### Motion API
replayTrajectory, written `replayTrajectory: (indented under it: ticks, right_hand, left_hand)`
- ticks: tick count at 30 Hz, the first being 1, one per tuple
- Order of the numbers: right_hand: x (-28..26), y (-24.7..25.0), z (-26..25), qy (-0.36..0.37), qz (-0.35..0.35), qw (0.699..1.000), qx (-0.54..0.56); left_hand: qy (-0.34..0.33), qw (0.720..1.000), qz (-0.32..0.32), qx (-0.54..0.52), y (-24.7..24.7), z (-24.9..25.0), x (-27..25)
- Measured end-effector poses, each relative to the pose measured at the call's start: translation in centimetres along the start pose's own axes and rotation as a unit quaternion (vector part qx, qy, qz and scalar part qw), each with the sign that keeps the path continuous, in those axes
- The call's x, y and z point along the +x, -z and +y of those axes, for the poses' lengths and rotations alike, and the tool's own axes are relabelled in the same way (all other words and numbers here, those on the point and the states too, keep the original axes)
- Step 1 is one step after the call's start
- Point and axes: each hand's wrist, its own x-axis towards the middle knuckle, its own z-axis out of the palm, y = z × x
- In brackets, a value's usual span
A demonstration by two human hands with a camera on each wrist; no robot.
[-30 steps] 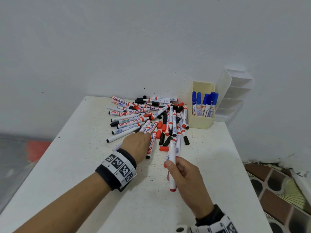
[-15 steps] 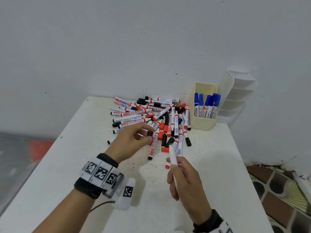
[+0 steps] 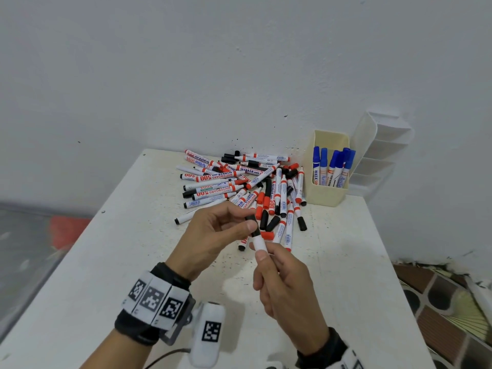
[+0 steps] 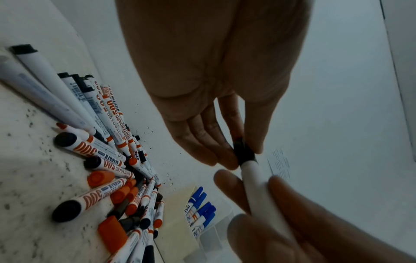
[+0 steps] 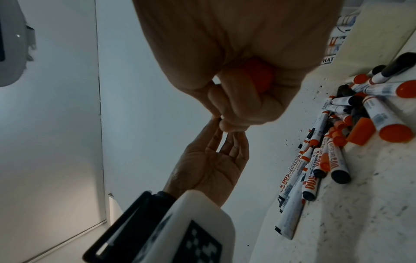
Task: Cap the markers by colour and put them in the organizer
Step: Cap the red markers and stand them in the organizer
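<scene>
Above the table's middle, my right hand [image 3: 262,253] grips a white marker [image 3: 259,245] with its tip pointing away from me. Its red rear end [image 5: 258,78] shows inside my curled fingers. My left hand [image 3: 250,222] pinches a black cap [image 3: 256,233] between thumb and fingers, and the cap sits over the marker's tip. In the left wrist view the cap [image 4: 244,154] meets the white barrel [image 4: 258,186]. Behind the hands lies the pile of loose red and black markers and caps [image 3: 239,182].
A cream box [image 3: 326,198] at the table's back right holds several capped blue markers [image 3: 332,166]. A white tiered organizer [image 3: 378,155] leans on the wall beside it. The table's right edge drops to a patterned floor [image 3: 439,302].
My left hand lifted off the pile with a black cap and brought it to the marker's tip. My right hand raised the marker and drew it nearer to me.
</scene>
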Motion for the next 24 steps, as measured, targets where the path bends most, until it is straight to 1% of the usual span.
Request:
replayTrajectory:
  ticks: [5, 9, 10, 13, 14, 15, 16, 17, 19, 21, 24]
  right_hand:
    - [0.0, -0.1, -0.4, -0.005, -0.016, 1.000, 0.014]
    - [-0.1, -0.3, -0.5, -0.016, -0.027, 0.999, 0.026]
    - [-0.2, -0.3, -0.4, -0.020, -0.031, 0.999, 0.029]
    - [-0.4, 0.0, -0.4, -0.045, -0.033, 0.997, 0.046]
    - [-0.5, 0.2, -0.4, -0.054, -0.028, 0.997, 0.054]
    - [-0.6, 0.4, -0.4, -0.059, -0.021, 0.996, 0.062]
    - [-0.7, 0.7, -0.4, -0.060, -0.011, 0.996, 0.068]
    - [-0.8, 0.9, -0.3, -0.058, -0.001, 0.996, 0.071]
    - [-0.8, 1.3, -0.2, -0.060, 0.016, 0.996, 0.069]
    - [-0.7, 1.5, 0.0, -0.063, 0.023, 0.996, 0.064]
    - [-0.8, 1.6, 0.1, -0.062, 0.024, 0.996, 0.053]
  left_hand:
    - [-0.001, 1.000, -0.007, 0.000, 0.4, 0.0, -0.2]
    - [-0.002, 0.999, -0.023, 0.031, 0.9, 0.4, -0.1]
    - [-0.008, 0.999, -0.019, 0.043, 1.0, 0.5, 0.0]
    - [-0.029, 0.995, 0.025, 0.094, 2.2, 0.9, 0.5]
    - [-0.030, 0.992, 0.020, 0.122, 2.8, 1.0, 0.7]
    - [-0.027, 0.986, -0.006, 0.162, 3.2, 0.9, 0.7]
    - [-0.021, 0.975, -0.046, 0.218, 3.5, 0.7, 0.7]
    - [-0.013, 0.955, -0.088, 0.283, 3.6, 0.2, 0.6]
    - [0.005, 0.906, -0.159, 0.392, 3.7, -0.7, 0.3]
    - [0.014, 0.868, -0.216, 0.448, 3.6, -1.4, 0.0]
    - [0.015, 0.833, -0.263, 0.486, 3.2, -2.1, -0.1]
